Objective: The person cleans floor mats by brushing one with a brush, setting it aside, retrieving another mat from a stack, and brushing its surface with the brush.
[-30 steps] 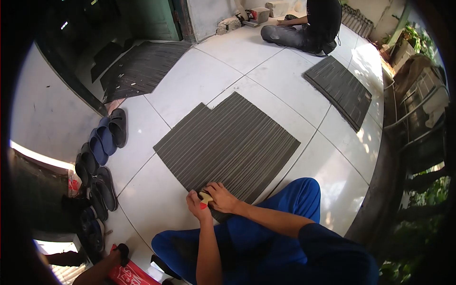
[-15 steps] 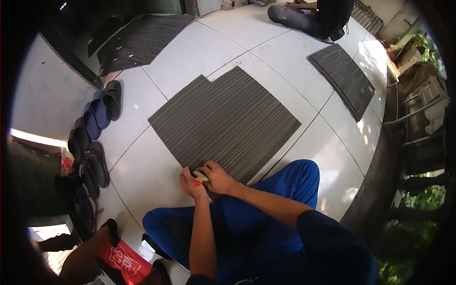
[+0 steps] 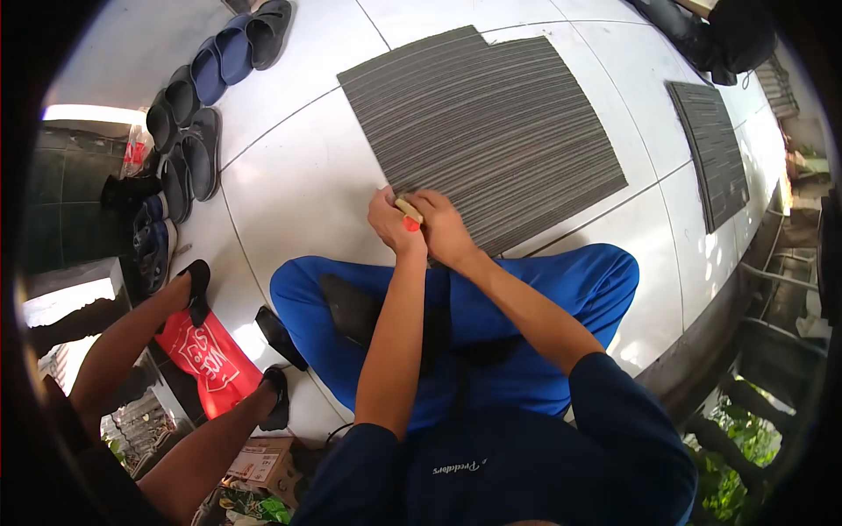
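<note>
A small pale yellow thing (image 3: 409, 210) with a red end lies between my two hands; I cannot make out its kind. My left hand (image 3: 392, 219) is closed around its left side, thumb pointing up. Fingers curled, my right hand (image 3: 445, 230) presses close against the other side, and what it grips is hidden. Both hands are at the near left corner of a grey striped carpet tile (image 3: 491, 131), which lies flat on the floor and has a notch in its far edge. My blue-trousered legs are crossed just below the hands.
Several sandals (image 3: 206, 74) line the left side. A person's legs (image 3: 145, 337) stand at lower left, by a red bag (image 3: 210, 359). Another dark striped tile (image 3: 715, 149) lies at right, near a seated person's dark clothing (image 3: 702, 35). White floor tiles (image 3: 289, 175) surround the carpet.
The view has tilted down and turned, so the carpet tile and hands appear higher and further right. My hands keep nearly the same grip at the tile's near corner.
</note>
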The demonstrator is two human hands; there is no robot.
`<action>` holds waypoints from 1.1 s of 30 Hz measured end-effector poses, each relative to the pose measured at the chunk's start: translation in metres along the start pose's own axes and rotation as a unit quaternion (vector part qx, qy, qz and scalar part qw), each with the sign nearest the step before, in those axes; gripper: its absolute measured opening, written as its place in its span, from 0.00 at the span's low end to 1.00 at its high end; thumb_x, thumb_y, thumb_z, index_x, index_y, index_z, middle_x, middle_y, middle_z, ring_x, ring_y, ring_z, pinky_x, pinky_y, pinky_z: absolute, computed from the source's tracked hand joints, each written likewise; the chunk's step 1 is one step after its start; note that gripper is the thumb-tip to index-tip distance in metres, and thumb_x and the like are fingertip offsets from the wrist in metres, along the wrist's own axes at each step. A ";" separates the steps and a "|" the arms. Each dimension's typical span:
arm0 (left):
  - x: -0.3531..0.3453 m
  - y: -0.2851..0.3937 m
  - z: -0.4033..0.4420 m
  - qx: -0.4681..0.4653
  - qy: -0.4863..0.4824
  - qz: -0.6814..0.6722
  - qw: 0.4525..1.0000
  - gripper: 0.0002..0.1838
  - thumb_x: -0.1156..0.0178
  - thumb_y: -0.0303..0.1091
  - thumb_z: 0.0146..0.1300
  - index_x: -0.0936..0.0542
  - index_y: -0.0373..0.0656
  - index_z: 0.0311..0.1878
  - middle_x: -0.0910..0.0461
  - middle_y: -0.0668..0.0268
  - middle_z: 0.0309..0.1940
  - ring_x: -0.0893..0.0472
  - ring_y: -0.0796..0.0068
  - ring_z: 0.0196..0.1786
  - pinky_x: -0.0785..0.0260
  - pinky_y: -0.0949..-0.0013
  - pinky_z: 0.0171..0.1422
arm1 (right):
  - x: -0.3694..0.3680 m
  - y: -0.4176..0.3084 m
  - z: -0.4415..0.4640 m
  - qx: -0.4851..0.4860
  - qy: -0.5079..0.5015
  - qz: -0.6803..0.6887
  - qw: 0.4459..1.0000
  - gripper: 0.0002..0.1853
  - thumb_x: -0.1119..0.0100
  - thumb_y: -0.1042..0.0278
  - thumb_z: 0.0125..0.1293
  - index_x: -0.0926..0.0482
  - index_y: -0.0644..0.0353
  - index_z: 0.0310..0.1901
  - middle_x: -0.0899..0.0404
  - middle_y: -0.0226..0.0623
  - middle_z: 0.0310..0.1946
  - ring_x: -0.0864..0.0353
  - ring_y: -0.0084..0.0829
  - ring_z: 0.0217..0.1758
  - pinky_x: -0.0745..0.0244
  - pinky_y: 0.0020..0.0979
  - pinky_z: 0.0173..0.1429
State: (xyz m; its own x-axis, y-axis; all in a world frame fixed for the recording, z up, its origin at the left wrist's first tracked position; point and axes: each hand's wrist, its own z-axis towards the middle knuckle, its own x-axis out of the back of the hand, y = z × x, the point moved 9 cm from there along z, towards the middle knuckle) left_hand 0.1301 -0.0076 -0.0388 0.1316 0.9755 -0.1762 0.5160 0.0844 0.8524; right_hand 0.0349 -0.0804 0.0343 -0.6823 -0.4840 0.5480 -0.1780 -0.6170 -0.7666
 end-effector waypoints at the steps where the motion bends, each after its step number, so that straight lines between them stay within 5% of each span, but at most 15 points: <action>1: 0.001 0.002 0.001 0.040 0.000 -0.036 0.999 0.27 0.60 0.47 0.74 0.24 0.34 0.59 0.34 0.50 0.65 0.28 0.53 0.62 0.38 0.59 0.68 | -0.002 0.007 0.003 -0.065 -0.020 0.018 0.998 0.15 0.39 0.70 0.65 0.20 0.67 0.51 0.19 0.53 0.45 0.19 0.52 0.50 0.23 0.42 0.55; 4: 0.006 0.013 0.001 0.033 0.016 -0.041 0.999 0.29 0.60 0.49 0.73 0.28 0.34 0.63 0.35 0.51 0.68 0.32 0.52 0.66 0.43 0.58 0.72 | 0.024 0.032 0.006 -0.191 -0.002 0.021 0.981 0.15 0.40 0.67 0.68 0.18 0.68 0.50 0.16 0.52 0.39 0.16 0.51 0.42 0.22 0.39 0.49; 6: 0.016 0.021 0.006 -0.023 0.012 0.045 0.999 0.34 0.60 0.53 0.73 0.35 0.35 0.70 0.37 0.53 0.72 0.38 0.52 0.73 0.50 0.55 0.76 | 0.070 0.039 0.011 -0.105 0.145 -0.006 0.984 0.12 0.40 0.69 0.67 0.17 0.66 0.47 0.17 0.51 0.34 0.17 0.50 0.38 0.22 0.41 0.46; 11: 0.024 0.019 0.010 -0.016 0.056 0.050 0.997 0.32 0.60 0.51 0.73 0.34 0.33 0.69 0.36 0.55 0.72 0.38 0.58 0.73 0.50 0.61 0.76 | 0.074 0.044 0.012 -0.089 0.165 -0.137 0.973 0.13 0.41 0.72 0.67 0.19 0.67 0.51 0.17 0.52 0.46 0.18 0.48 0.49 0.24 0.41 0.54; 14: 0.023 0.020 0.011 -0.018 0.067 0.022 0.997 0.32 0.61 0.50 0.73 0.34 0.33 0.69 0.37 0.55 0.71 0.38 0.58 0.72 0.50 0.62 0.76 | -0.002 -0.010 0.002 0.022 -0.032 0.038 0.999 0.15 0.39 0.73 0.64 0.20 0.63 0.53 0.19 0.53 0.51 0.20 0.50 0.52 0.26 0.43 0.56; 16: 0.027 0.018 0.012 -0.002 0.073 0.014 0.997 0.32 0.61 0.50 0.73 0.35 0.32 0.69 0.37 0.55 0.72 0.39 0.58 0.73 0.50 0.61 0.77 | -0.016 -0.009 -0.001 -0.108 -0.145 0.120 0.976 0.15 0.38 0.74 0.63 0.20 0.66 0.51 0.18 0.52 0.47 0.20 0.52 0.52 0.26 0.43 0.58; 19: 0.029 0.021 0.012 -0.010 0.075 0.006 0.997 0.33 0.61 0.50 0.74 0.37 0.32 0.70 0.38 0.54 0.73 0.40 0.59 0.74 0.51 0.61 0.78 | 0.034 0.034 0.007 -0.237 -0.008 0.043 0.970 0.12 0.40 0.70 0.68 0.17 0.68 0.48 0.15 0.53 0.42 0.15 0.50 0.42 0.21 0.38 0.48; 20: 0.030 0.024 0.010 -0.019 0.077 0.005 0.997 0.33 0.61 0.50 0.74 0.38 0.32 0.71 0.39 0.54 0.73 0.40 0.59 0.75 0.51 0.61 0.78 | 0.062 0.033 0.017 -0.093 0.135 0.034 0.986 0.13 0.41 0.71 0.69 0.18 0.67 0.51 0.15 0.51 0.43 0.15 0.49 0.42 0.21 0.37 0.48; 21: 0.030 0.023 0.007 -0.017 0.079 0.004 0.997 0.33 0.60 0.50 0.74 0.39 0.32 0.71 0.39 0.53 0.73 0.40 0.60 0.75 0.51 0.61 0.78 | 0.081 0.041 0.023 -0.175 0.191 0.046 0.965 0.14 0.41 0.75 0.66 0.19 0.66 0.53 0.16 0.50 0.47 0.16 0.49 0.48 0.22 0.39 0.54; 24: 0.030 0.022 0.000 0.008 0.086 0.029 0.996 0.33 0.60 0.49 0.73 0.39 0.32 0.71 0.39 0.53 0.73 0.39 0.62 0.74 0.50 0.62 0.78 | 0.059 0.045 0.026 -0.063 0.188 -0.096 0.976 0.18 0.40 0.78 0.63 0.20 0.64 0.55 0.18 0.50 0.51 0.19 0.49 0.54 0.24 0.41 0.59; 26: 0.029 0.016 0.001 0.033 0.089 0.012 0.995 0.33 0.60 0.49 0.73 0.38 0.31 0.70 0.37 0.52 0.71 0.38 0.61 0.73 0.49 0.63 0.77 | 0.018 0.002 0.027 0.042 0.088 0.025 0.995 0.17 0.39 0.78 0.59 0.19 0.63 0.52 0.18 0.53 0.47 0.19 0.50 0.49 0.25 0.43 0.56; 27: 0.031 0.008 0.008 0.051 0.081 0.008 0.995 0.33 0.60 0.49 0.72 0.38 0.31 0.70 0.37 0.52 0.71 0.38 0.61 0.73 0.50 0.63 0.77 | -0.023 0.013 0.013 -0.169 -0.085 0.140 0.972 0.15 0.36 0.73 0.59 0.18 0.64 0.49 0.17 0.56 0.38 0.18 0.50 0.39 0.23 0.41 0.48; 28: 0.033 0.004 0.013 0.050 0.071 -0.013 0.996 0.34 0.60 0.49 0.72 0.39 0.30 0.71 0.38 0.51 0.72 0.38 0.61 0.73 0.50 0.62 0.77 | -0.051 0.014 0.002 -0.047 -0.138 0.134 0.980 0.15 0.35 0.67 0.62 0.17 0.63 0.49 0.19 0.57 0.31 0.20 0.48 0.30 0.24 0.40 0.40; 30: 0.039 -0.005 0.024 0.049 0.051 -0.055 0.996 0.35 0.59 0.49 0.71 0.41 0.28 0.71 0.40 0.50 0.73 0.39 0.60 0.74 0.51 0.62 0.77 | -0.032 0.021 0.005 -0.208 -0.181 0.122 0.953 0.16 0.35 0.63 0.65 0.17 0.61 0.51 0.17 0.55 0.33 0.18 0.47 0.29 0.23 0.39 0.38; 33: 0.037 0.008 0.013 0.002 0.087 -0.036 0.996 0.37 0.61 0.50 0.72 0.44 0.29 0.73 0.44 0.50 0.75 0.41 0.58 0.75 0.52 0.60 0.78 | 0.046 0.041 0.024 -0.174 0.075 0.079 0.979 0.15 0.37 0.64 0.67 0.17 0.61 0.51 0.15 0.51 0.37 0.14 0.46 0.36 0.21 0.37 0.42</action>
State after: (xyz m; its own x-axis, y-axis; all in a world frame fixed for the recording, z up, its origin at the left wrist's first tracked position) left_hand 0.1505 0.0266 -0.0452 -0.0532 0.9875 -0.1483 0.5220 0.1541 0.8389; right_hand 0.0134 -0.1433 0.0357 -0.8123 -0.4446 0.3776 -0.2744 -0.2799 -0.9200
